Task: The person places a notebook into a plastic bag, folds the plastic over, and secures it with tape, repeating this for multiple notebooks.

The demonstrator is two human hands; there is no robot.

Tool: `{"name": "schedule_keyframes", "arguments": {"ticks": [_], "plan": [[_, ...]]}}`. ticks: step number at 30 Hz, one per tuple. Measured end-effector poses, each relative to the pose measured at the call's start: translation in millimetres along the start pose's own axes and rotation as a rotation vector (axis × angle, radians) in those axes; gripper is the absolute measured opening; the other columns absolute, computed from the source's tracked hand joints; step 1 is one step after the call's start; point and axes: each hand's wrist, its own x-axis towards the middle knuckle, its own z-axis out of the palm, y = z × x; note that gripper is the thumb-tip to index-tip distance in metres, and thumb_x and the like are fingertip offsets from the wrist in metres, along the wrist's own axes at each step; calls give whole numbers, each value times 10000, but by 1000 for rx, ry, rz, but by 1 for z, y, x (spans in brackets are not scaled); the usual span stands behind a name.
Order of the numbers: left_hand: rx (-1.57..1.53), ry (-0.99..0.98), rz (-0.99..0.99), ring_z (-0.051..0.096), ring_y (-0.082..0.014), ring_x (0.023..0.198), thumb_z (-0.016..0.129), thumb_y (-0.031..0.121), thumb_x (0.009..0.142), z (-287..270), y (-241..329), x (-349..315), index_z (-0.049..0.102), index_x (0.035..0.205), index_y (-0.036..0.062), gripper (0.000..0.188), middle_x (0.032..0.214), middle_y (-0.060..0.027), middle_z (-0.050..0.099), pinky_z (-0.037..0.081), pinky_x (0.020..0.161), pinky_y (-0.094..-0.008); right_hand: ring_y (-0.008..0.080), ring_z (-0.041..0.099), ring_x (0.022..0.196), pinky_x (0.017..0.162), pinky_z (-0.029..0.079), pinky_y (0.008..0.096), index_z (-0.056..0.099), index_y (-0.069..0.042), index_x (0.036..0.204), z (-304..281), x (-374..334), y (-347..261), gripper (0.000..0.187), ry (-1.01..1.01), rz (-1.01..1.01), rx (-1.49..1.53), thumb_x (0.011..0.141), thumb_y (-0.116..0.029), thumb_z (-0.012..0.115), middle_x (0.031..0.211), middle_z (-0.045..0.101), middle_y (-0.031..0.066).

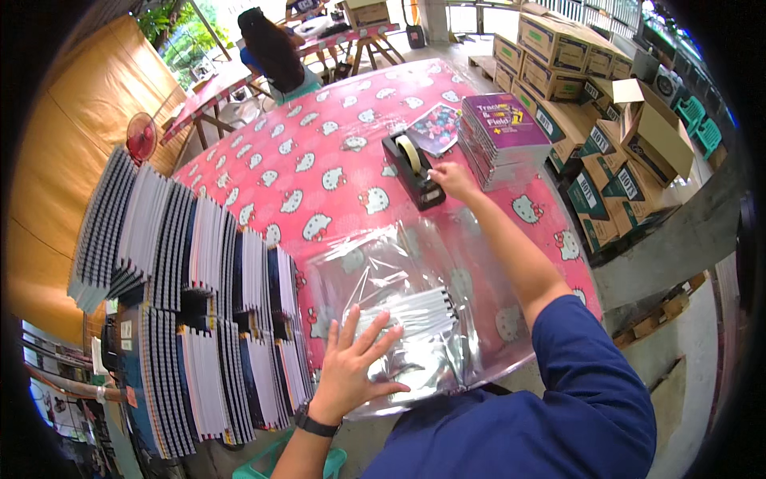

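Observation:
My left hand (357,367) lies flat with spread fingers on a clear plastic sheet (375,271) at the table's near side. Beneath the plastic, white page edges and a dark binding of a book stack (415,315) show through. Farther off, my right hand (455,182) pinches at the side of a black tape dispenser (413,180), seemingly on the loose end of its tape. A pale tape roll (408,152) sits in the dispenser. Glare on the plastic hides part of the stack.
Tall stacks of spiral-bound books (167,239) stand along the left. Purple-covered books (507,132) are piled right of the dispenser, near a floral sheet (436,128). Cardboard boxes (610,172) fill the right side. A person (275,56) sits beyond the pink patterned table (263,152).

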Motion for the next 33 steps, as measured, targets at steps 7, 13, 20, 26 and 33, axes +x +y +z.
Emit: {"name": "schedule_keyframes", "arguments": {"ticks": [7, 13, 20, 26, 33], "plan": [[-13, 6, 3, 217, -347, 1330, 760, 515, 526, -1, -5, 1, 509, 1255, 218, 826, 1380, -15, 394, 262, 1027, -530, 266, 600, 686, 686, 453, 383, 691, -62, 750, 35, -5, 4, 283, 124, 124, 176, 742, -344, 673, 747, 648, 126], [-12, 23, -3, 212, -337, 1334, 773, 474, 536, 1, -3, 3, 500, 1265, 230, 816, 1384, -9, 389, 261, 1025, -532, 71, 416, 461, 428, 345, 237, 653, -47, 768, 23, -58, 19, 212, -132, 582, 918, 757, -247, 723, 640, 594, -3], [-15, 55, 48, 215, -344, 1332, 788, 445, 531, 4, -3, 7, 490, 1272, 231, 827, 1388, -13, 383, 246, 1029, -540, 93, 517, 478, 441, 390, 250, 669, -44, 687, -2, -36, 55, 256, -79, 335, -89, 714, -285, 750, 607, 627, 34], [-26, 28, 46, 203, -345, 1334, 785, 419, 544, 3, -6, 0, 452, 1299, 255, 842, 1409, 1, 348, 244, 1009, -586, 53, 422, 454, 418, 312, 217, 651, -36, 736, -59, -105, -96, 237, -552, 198, 499, 831, -251, 629, 566, 541, -16], [25, 4, 86, 189, -361, 1334, 780, 429, 547, -8, -5, -1, 436, 1306, 291, 845, 1441, -7, 283, 260, 973, -631, 161, 605, 600, 533, 466, 299, 648, 11, 717, -58, -167, -236, 362, -1068, -275, -66, 761, -348, 669, 677, 637, 92]]}}
